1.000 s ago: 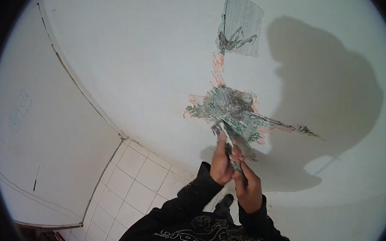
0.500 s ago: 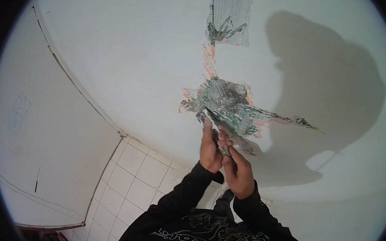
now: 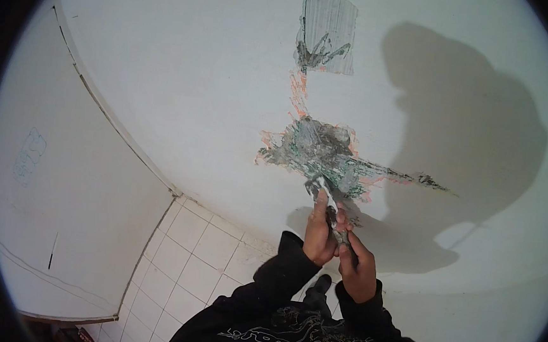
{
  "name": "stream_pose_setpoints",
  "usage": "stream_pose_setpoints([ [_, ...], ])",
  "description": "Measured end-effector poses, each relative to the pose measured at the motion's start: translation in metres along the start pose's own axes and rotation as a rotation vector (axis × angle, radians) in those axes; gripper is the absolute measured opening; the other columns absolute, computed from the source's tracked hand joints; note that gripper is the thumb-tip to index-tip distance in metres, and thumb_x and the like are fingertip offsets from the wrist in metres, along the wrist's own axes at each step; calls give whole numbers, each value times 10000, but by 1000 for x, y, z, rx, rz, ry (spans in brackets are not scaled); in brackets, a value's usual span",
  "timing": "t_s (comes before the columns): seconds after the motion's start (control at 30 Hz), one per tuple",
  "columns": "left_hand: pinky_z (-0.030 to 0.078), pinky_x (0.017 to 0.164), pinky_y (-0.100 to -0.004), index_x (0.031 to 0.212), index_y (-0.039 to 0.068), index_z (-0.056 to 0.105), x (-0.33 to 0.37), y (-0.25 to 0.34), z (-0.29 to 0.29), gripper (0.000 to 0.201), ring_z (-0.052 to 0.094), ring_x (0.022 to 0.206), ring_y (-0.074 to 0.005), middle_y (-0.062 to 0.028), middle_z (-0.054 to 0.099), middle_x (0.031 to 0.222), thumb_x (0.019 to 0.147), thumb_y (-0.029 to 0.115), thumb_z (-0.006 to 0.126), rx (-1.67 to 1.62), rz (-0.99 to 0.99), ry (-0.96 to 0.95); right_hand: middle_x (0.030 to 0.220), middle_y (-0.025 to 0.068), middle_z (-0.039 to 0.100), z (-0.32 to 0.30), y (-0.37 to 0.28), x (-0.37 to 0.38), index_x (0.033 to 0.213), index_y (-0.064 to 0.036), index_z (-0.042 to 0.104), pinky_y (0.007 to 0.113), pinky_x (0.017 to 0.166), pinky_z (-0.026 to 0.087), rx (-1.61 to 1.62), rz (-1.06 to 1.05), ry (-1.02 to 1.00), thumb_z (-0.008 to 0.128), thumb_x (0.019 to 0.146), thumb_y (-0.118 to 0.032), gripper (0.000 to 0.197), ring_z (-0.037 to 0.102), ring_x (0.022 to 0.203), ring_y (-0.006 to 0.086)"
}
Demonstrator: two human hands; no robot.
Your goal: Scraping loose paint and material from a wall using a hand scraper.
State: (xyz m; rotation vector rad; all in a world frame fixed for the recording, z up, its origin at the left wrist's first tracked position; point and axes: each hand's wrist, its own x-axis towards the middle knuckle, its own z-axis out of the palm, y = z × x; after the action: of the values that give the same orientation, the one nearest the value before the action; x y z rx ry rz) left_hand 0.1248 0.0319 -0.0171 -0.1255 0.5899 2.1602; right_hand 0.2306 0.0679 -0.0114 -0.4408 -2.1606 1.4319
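Note:
A white wall carries a rough bare patch point(image 3: 317, 142), grey with dark green streaks and ragged orange edges. Both hands are closed round one hand tool, which looks like a scraper point(image 3: 329, 197) with a grey tip and a smeared white part. My left hand point(image 3: 319, 234) grips it higher up, thumb stretched along it toward the tip. Lower down, my right hand point(image 3: 357, 269) wraps the dark handle end. The tip lies over the patch's lower edge; whether it touches the wall I cannot tell.
Above is a grey scraped rectangle point(image 3: 331, 32), joined to the patch by an orange-marked strip. A broad shadow point(image 3: 467, 134) covers the wall at right. White tiles point(image 3: 186, 247) line the floor below left. Another pale wall point(image 3: 64, 175) with faint blue marks stands at left.
Both hands and the scraper have moved right and down, from the patch's left part to its lower edge. The grip looks the same, and the view has shifted slightly.

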Motion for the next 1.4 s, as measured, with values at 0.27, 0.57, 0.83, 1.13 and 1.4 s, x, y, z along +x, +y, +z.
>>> stream_pose_setpoints([
  [0.27,394,539,-249,813,128,449,4,6,-5,401,346,480,-67,53,358,568,890,520,414,28,95,-38,983,275,583,2,-2,3,1132,114,478,319,812,443,14,0,-14,510,858,-77,335,598,943,315],
  [0.57,387,545,-256,787,128,449,8,19,-10,397,344,482,-73,42,356,565,887,511,431,-32,168,-24,980,272,579,13,7,18,1126,101,485,350,798,448,-122,-207,-17,527,851,-74,329,586,926,370],
  [0.83,423,592,-290,849,87,456,10,-13,-28,425,374,503,-110,8,396,594,899,506,407,-117,57,-26,959,259,586,-2,12,-4,1127,89,489,333,790,453,-42,18,-29,530,840,-79,335,592,924,358],
  [1.13,423,661,-286,847,137,461,8,-18,-28,331,396,545,-77,50,412,646,901,462,441,-159,61,-110,936,236,589,-7,27,0,1123,56,502,338,752,467,-174,-201,-13,571,809,-50,338,605,879,337],
  [1.4,370,892,-413,941,182,536,-17,-32,-60,281,455,893,-157,54,470,873,871,438,442,-464,-145,-461,963,142,596,-6,13,-59,1101,22,542,288,719,465,174,-136,67,658,731,-93,404,587,828,179],
])
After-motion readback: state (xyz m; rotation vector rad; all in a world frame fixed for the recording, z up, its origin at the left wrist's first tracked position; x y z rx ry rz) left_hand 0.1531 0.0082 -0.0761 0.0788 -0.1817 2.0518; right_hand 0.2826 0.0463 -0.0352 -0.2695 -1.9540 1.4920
